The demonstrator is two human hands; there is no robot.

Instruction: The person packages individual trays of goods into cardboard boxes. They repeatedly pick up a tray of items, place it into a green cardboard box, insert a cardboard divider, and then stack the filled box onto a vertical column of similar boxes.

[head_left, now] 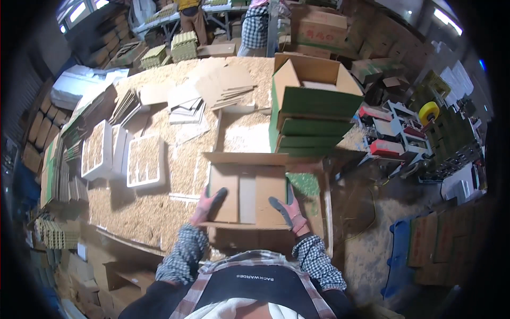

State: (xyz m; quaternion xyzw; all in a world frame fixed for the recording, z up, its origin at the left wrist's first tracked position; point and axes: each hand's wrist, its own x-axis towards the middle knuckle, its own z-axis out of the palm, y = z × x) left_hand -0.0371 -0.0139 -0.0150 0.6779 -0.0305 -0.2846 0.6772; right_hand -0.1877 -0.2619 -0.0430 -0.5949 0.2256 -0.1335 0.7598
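Cardboard box (268, 191) lies between the gloved left hand (209, 205) and right hand (291, 210). Fingers of both grasp its left and right sides, thumbs across its top.

Two gloved hands (208, 206) (289, 210); one carton (268, 194) between; one yellow wheel (429, 112); one blue pallet (394, 258).
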